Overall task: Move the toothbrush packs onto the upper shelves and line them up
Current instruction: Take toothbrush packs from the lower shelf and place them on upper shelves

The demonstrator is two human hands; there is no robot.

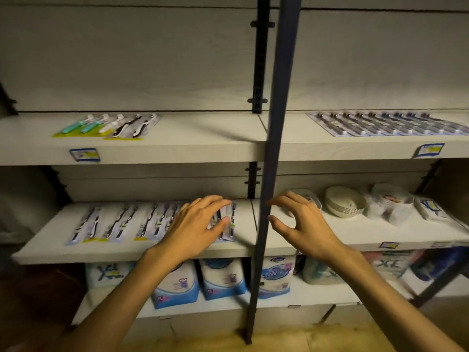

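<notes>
Nearest the camera, two bare forearms reach up and forward toward a shelving unit. A dark post [269, 174] stands upright between them, in front of the shelves.

At the bottom, behind the arms, soft blue-and-white packs [223, 278] stand side by side on the low shelf [299, 295]; more bundles to the right are blurred.

The left hand [195, 224] is over the right end of a row of toothbrush packs [121, 222] lying flat on the middle shelf [132, 252]. Its fingers [215, 201] are bent over the last packs and the thumb lies against the outermost one, so it seems to be gripping or gathering them, though blur hides how firm the hold is. The rest of the row runs leftward, each pack lengthwise front to back, close together.

The right hand [304, 224] hovers just right of the post, above the middle shelf's right bay. Its fingers [286, 199] are loosely curved, thumb apart, grasping nothing. Beyond it on that bay sit a round pale basket [345, 203], a white tray partly hidden behind the hand, and some wrapped white goods [390, 204].

Farther up, the upper shelf [177, 148] carries a small group of brush packs [109, 124] on its left bay, green, white and black handles, tilted slightly. Its right bay holds a long, tidy row of dark packs [388, 123]. Blue price tags [85, 154] are stuck on the shelf edges.
</notes>
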